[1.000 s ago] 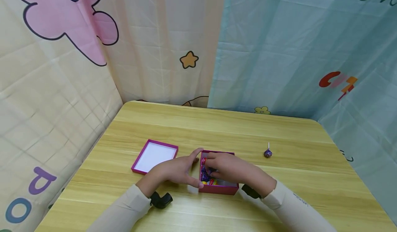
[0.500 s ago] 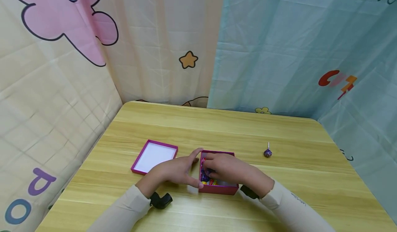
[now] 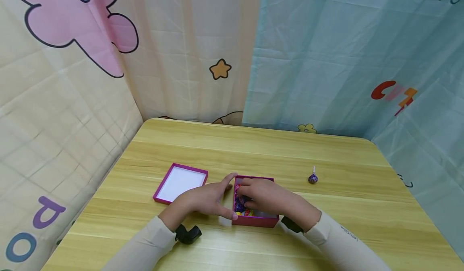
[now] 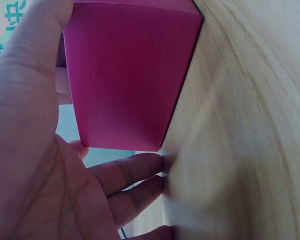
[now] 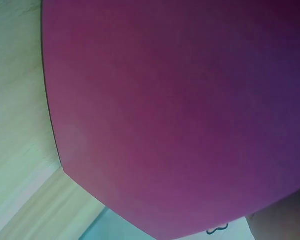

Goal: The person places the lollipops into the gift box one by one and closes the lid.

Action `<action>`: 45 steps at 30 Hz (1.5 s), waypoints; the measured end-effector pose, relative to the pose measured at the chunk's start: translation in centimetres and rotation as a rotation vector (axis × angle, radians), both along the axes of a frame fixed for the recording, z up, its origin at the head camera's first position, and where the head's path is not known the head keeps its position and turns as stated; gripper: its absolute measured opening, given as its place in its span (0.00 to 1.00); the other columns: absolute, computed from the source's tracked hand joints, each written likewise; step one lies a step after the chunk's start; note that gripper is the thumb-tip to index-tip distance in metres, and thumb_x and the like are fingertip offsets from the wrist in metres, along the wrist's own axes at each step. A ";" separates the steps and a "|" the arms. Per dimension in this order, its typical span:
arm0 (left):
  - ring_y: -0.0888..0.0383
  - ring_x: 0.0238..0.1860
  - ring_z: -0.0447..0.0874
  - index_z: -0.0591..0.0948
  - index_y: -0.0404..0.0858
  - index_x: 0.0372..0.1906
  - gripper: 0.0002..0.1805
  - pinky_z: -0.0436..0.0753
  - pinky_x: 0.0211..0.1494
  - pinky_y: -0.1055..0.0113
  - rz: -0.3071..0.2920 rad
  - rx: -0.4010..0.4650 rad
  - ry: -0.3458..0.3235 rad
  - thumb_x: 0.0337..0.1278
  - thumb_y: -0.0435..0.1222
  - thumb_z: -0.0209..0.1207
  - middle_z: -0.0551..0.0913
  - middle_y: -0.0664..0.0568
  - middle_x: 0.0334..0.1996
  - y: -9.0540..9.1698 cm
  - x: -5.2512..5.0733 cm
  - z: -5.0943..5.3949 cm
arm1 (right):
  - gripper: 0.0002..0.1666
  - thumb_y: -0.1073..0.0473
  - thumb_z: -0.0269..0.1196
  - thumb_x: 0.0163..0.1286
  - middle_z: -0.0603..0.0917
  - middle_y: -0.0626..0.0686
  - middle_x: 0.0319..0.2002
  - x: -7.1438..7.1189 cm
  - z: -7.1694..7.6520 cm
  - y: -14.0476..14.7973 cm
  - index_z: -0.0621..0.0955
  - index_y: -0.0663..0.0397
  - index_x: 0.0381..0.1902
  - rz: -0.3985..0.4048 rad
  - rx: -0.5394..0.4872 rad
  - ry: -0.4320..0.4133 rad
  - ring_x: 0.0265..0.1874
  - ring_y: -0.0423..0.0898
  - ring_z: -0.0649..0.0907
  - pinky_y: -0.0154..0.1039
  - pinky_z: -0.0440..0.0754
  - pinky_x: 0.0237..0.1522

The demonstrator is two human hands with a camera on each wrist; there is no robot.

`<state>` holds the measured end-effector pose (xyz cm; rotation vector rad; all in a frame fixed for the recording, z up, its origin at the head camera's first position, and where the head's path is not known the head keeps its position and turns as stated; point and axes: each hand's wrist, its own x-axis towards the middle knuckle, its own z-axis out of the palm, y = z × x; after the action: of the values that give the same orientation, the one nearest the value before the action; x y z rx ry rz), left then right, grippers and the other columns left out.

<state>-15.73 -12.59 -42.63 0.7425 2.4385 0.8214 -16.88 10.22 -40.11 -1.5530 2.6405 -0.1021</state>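
Observation:
A magenta box (image 3: pixel 255 222), with no lid on it, sits mid-table. Inside along its left side lie brightly wrapped candies (image 3: pixel 239 205). My left hand (image 3: pixel 210 198) holds the box's left end, thumb at the near corner and index finger at the far one. In the left wrist view that box wall (image 4: pixel 130 75) is between them, and the other fingers (image 4: pixel 135 200) reach down to the tabletop. My right hand (image 3: pixel 270 194) dips into the box with bent fingers over the candies. Its fingertips are hidden, and the right wrist view shows mostly the box's outer wall (image 5: pixel 165 110).
The box's lid (image 3: pixel 183 183) lies left of the box, white inside up. A purple-wrapped lollipop (image 3: pixel 313 178) lies to the right, stick pointing away. Printed curtains (image 3: pixel 188 49) close off the wooden table's (image 3: pixel 344 206) back and sides.
My right hand has shifted very slightly left inside the box. The left hand, box, lid and lone lollipop stay where they were.

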 end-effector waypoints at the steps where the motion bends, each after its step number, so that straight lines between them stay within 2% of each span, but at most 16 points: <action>1: 0.54 0.70 0.65 0.39 0.50 0.80 0.66 0.63 0.71 0.53 0.001 0.000 0.000 0.46 0.67 0.67 0.65 0.46 0.72 0.0 0.0 0.0 | 0.10 0.54 0.70 0.65 0.78 0.43 0.42 0.0 0.0 0.0 0.82 0.47 0.42 0.000 -0.004 -0.001 0.37 0.37 0.76 0.31 0.79 0.42; 7: 0.56 0.69 0.67 0.39 0.50 0.80 0.66 0.65 0.70 0.54 0.003 0.006 0.001 0.45 0.67 0.67 0.66 0.46 0.72 0.1 -0.1 -0.1 | 0.12 0.54 0.71 0.65 0.78 0.43 0.42 0.2 0.4 0.3 0.82 0.48 0.44 -0.003 -0.027 -0.011 0.38 0.37 0.76 0.31 0.79 0.43; 19: 0.56 0.67 0.69 0.39 0.51 0.80 0.66 0.66 0.70 0.54 0.017 -0.002 0.001 0.44 0.67 0.68 0.66 0.47 0.72 0.1 -0.2 -0.3 | 0.11 0.58 0.71 0.65 0.80 0.48 0.39 0.1 1.4 2.1 0.83 0.50 0.44 -0.025 -0.169 -0.017 0.33 0.38 0.76 0.34 0.79 0.37; 23: 0.54 0.68 0.68 0.39 0.51 0.80 0.66 0.66 0.70 0.53 0.017 -0.002 0.004 0.44 0.66 0.68 0.66 0.46 0.72 0.1 -0.2 -0.4 | 0.11 0.61 0.71 0.64 0.81 0.47 0.40 0.0 1.9 3.1 0.84 0.52 0.45 -0.048 -0.211 -0.006 0.36 0.41 0.80 0.37 0.81 0.41; 33: 0.51 0.71 0.65 0.39 0.51 0.80 0.67 0.64 0.71 0.51 0.019 -0.004 0.004 0.43 0.66 0.68 0.65 0.46 0.73 0.4 -0.2 -0.4 | 0.11 0.62 0.72 0.63 0.81 0.46 0.43 -1.3 1.6 6.9 0.84 0.51 0.43 -0.180 -0.264 0.031 0.42 0.44 0.81 0.42 0.83 0.46; 45: 0.52 0.71 0.65 0.39 0.50 0.80 0.67 0.64 0.71 0.50 0.023 -0.008 0.004 0.43 0.66 0.69 0.65 0.46 0.73 0.3 -0.2 -0.4 | 0.13 0.67 0.74 0.58 0.82 0.49 0.40 -2.5 0.2 12.0 0.84 0.56 0.41 -0.320 -0.245 0.146 0.41 0.48 0.83 0.47 0.84 0.44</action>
<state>-15.92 -12.31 -43.06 0.7156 2.4569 0.8192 -19.33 22.19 -39.92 -1.2198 3.0728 -0.3567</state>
